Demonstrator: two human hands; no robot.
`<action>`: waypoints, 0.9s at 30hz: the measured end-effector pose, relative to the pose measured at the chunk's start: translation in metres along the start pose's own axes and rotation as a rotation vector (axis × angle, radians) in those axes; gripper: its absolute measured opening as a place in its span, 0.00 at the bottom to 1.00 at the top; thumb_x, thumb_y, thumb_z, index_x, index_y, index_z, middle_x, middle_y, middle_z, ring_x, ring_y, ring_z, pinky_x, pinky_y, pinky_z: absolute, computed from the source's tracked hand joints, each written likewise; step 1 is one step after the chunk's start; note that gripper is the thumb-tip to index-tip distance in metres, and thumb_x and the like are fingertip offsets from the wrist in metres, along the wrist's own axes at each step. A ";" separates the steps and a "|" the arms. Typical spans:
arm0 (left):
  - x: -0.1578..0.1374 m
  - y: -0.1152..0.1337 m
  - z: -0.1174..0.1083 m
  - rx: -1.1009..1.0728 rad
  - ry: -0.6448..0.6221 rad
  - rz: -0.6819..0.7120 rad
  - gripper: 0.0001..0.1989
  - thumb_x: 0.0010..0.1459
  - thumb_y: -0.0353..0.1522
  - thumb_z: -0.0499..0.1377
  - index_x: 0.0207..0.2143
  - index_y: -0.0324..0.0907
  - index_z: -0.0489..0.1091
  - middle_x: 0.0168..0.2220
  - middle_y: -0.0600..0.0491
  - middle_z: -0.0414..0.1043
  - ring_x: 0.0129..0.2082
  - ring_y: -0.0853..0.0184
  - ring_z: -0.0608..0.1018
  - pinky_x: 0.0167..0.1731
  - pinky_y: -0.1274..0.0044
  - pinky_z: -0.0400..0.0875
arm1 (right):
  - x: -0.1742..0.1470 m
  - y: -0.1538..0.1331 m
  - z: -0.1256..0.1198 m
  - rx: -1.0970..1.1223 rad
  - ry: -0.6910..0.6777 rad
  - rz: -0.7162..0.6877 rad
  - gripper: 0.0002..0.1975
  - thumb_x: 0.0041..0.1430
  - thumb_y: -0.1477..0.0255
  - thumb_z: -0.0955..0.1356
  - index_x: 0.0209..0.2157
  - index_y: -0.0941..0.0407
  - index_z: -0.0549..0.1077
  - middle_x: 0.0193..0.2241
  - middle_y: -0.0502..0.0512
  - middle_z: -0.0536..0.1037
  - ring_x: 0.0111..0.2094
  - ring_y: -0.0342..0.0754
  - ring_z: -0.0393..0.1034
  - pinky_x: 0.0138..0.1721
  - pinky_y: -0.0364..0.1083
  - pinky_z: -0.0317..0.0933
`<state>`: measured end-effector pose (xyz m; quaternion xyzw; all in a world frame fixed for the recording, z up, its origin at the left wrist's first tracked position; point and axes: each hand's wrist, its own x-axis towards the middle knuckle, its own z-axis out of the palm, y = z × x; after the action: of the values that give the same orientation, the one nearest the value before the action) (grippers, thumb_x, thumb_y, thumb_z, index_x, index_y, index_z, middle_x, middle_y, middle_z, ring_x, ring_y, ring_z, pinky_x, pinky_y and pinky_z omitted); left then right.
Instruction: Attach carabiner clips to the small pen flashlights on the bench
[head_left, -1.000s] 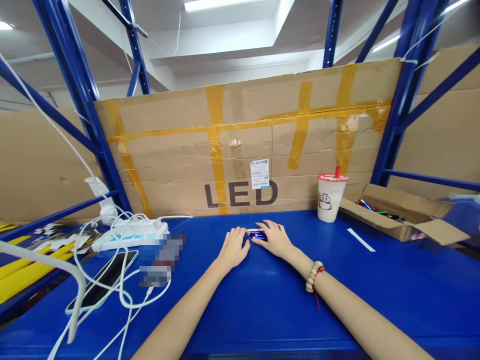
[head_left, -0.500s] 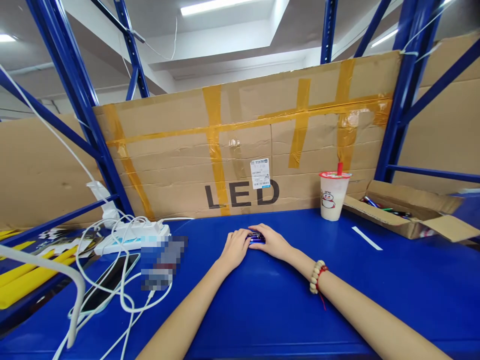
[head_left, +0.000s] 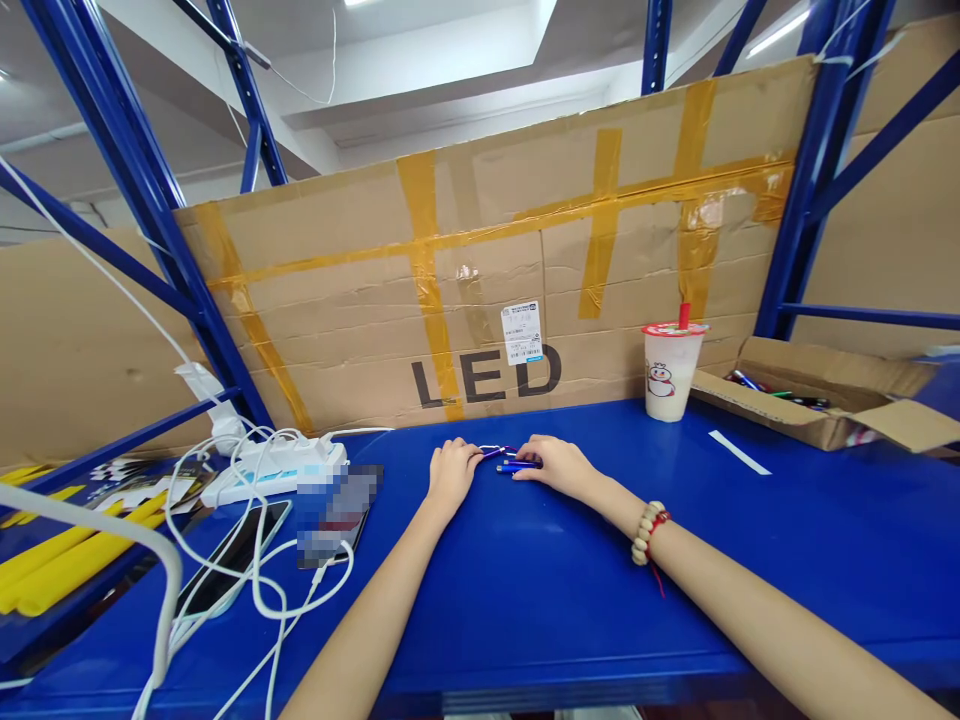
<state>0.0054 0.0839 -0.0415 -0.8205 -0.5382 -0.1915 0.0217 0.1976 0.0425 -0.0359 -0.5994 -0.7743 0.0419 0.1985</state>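
Observation:
My left hand (head_left: 451,474) rests on the blue tabletop, its fingertips closed on the end of a slim purple-blue pen (head_left: 492,453). Opposite it, my right hand (head_left: 561,466) has thumb and fingers around a blue pen (head_left: 514,466) that lies nearly level, its tip pointing left. At least one more thin, shiny piece shows between the two hands, partly covered by my right fingers. How many pens sit under that hand I cannot tell. A beaded bracelet (head_left: 648,534) with a red cord circles my right wrist.
A lidded cup (head_left: 670,375) with a red straw stands back right, near an open cardboard box (head_left: 806,425) with pens inside. A white strip (head_left: 739,453) lies before them. Left are a power strip (head_left: 274,470), tangled white cables and a phone (head_left: 236,560). A large cardboard sheet (head_left: 345,330) walls the back.
My hands have moved apart from a close bunch of pens. The left shifted left with one pen's end, the right moved slightly right, and the pens now show separately. The view tilted slightly down.

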 end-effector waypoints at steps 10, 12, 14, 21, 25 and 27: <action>-0.007 -0.001 0.002 0.041 0.113 -0.135 0.16 0.62 0.28 0.46 0.47 0.36 0.68 0.48 0.43 0.64 0.49 0.56 0.63 0.47 0.66 0.53 | 0.000 -0.004 0.018 0.217 0.026 -0.342 0.14 0.60 0.65 0.61 0.43 0.51 0.73 0.43 0.49 0.71 0.46 0.41 0.64 0.49 0.41 0.57; -0.008 0.004 0.001 -0.008 0.107 -0.023 0.15 0.63 0.32 0.46 0.49 0.42 0.67 0.49 0.50 0.63 0.49 0.62 0.63 0.48 0.70 0.53 | 0.001 -0.005 0.023 0.248 0.035 -0.361 0.14 0.62 0.70 0.59 0.42 0.53 0.74 0.43 0.48 0.71 0.46 0.40 0.64 0.50 0.40 0.56; -0.008 0.010 0.000 -0.058 0.062 0.128 0.15 0.64 0.34 0.45 0.47 0.45 0.67 0.48 0.56 0.65 0.48 0.69 0.64 0.48 0.75 0.54 | 0.003 -0.006 0.025 0.272 0.041 -0.361 0.14 0.62 0.74 0.59 0.42 0.54 0.74 0.43 0.48 0.71 0.47 0.39 0.63 0.51 0.41 0.55; -0.004 0.010 -0.007 -0.048 -0.067 0.337 0.14 0.65 0.34 0.44 0.44 0.42 0.68 0.44 0.55 0.67 0.47 0.69 0.65 0.47 0.74 0.54 | 0.005 -0.004 0.021 0.243 0.113 -0.187 0.08 0.56 0.71 0.66 0.38 0.53 0.73 0.43 0.49 0.68 0.47 0.40 0.60 0.50 0.42 0.55; -0.002 0.005 -0.012 0.006 -0.089 0.320 0.14 0.64 0.39 0.46 0.41 0.44 0.69 0.43 0.58 0.69 0.46 0.69 0.67 0.45 0.72 0.53 | 0.006 0.000 0.019 0.211 0.140 -0.043 0.12 0.52 0.63 0.68 0.38 0.52 0.72 0.42 0.49 0.68 0.44 0.42 0.60 0.45 0.43 0.58; -0.001 0.005 -0.013 0.046 -0.098 0.282 0.15 0.64 0.38 0.46 0.41 0.45 0.69 0.43 0.59 0.69 0.47 0.70 0.66 0.45 0.72 0.53 | 0.005 0.001 0.019 0.219 0.129 -0.043 0.11 0.53 0.62 0.67 0.37 0.52 0.73 0.40 0.49 0.69 0.44 0.41 0.61 0.45 0.43 0.57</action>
<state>0.0058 0.0775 -0.0294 -0.8956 -0.4224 -0.1339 0.0406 0.1902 0.0511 -0.0523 -0.5587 -0.7634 0.0832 0.3132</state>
